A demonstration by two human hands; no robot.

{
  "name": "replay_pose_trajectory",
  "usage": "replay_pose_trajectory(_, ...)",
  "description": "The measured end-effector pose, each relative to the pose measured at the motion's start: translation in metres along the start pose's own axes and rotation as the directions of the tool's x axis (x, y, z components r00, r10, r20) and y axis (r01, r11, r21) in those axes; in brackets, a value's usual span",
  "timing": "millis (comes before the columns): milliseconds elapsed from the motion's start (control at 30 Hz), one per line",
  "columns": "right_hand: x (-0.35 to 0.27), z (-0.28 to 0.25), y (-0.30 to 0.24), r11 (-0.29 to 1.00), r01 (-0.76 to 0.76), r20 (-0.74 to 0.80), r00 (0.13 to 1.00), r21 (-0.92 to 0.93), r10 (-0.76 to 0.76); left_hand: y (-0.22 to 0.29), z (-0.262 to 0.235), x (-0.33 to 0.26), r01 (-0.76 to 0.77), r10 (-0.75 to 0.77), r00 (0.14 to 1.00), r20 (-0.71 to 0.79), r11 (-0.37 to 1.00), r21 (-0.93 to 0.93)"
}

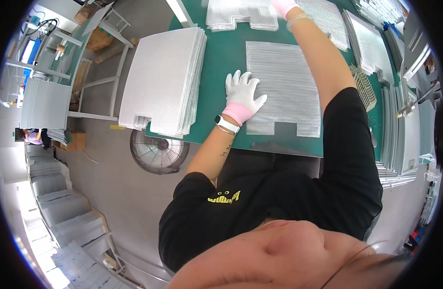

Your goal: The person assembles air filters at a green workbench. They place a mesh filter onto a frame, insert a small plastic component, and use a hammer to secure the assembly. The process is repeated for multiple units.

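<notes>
My left hand (pixel 243 96), in a white glove with a pink cuff, lies with its fingers spread on the green tabletop (pixel 221 62). Its thumb side reaches the left edge of a silvery mesh sheet (pixel 284 86) that has a notch in its near edge. My right arm stretches far forward across the table. Only the pink cuff and a bit of the glove of my right hand (pixel 282 6) show at the top rim, beside a far stack of notched mesh sheets (pixel 243 14); its fingers are out of sight.
A tall stack of mesh sheets (pixel 161 82) overhangs the table's left edge. Another stack (pixel 368 45) lies far right, near a beige ribbed piece (pixel 363 89). Panels (pixel 404 130) stand at the right. A round floor fan (pixel 159 151) sits below left, before a white-framed bench (pixel 93 115).
</notes>
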State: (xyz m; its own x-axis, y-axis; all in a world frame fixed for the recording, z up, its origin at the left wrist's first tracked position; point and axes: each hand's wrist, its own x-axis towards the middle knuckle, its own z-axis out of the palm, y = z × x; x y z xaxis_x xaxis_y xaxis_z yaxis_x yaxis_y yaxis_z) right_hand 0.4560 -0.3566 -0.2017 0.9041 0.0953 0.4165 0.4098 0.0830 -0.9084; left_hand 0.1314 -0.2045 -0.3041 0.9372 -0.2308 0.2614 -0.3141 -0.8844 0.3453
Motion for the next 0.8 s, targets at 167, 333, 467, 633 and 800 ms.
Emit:
replay_pose_trajectory(167, 0.015, 0.039, 0.017, 0.931, 0.255, -0.085, 0.955, -0.260, -0.285, -0.004, 0.001, -0.001, 0.017, -0.017, 1.000, -0.020, 1.000, 0.006)
replay_pose_trajectory(333, 0.008, 0.020, -0.003, 0.997, 0.077, -0.154, 0.985, -0.023, -0.080, -0.001, 0.002, 0.000, 0.000, 0.000, 1.000, 0.001, 1.000, -0.020)
replay_pose_trajectory(467, -0.048, -0.015, -0.062, 0.990, 0.081, -0.051, 0.996, 0.113, -0.076, -0.004, 0.006, -0.002, 0.025, -0.024, 1.000, 0.005, 1.000, -0.016)
replay_pose_trajectory(633, -0.176, -0.097, -0.112, 1.000, -0.001, 0.006, 1.000, 0.026, 0.000, 0.003, -0.019, 0.001, -0.067, 0.029, 0.975, -0.222, 0.984, -0.165)
replay_pose_trajectory(800, -0.309, -0.147, -0.134, 0.967, -0.256, 0.006, 0.967, 0.005, 0.256, 0.006, -0.066, -0.021, 0.061, -0.387, 0.916, -0.101, 0.384, -0.921)
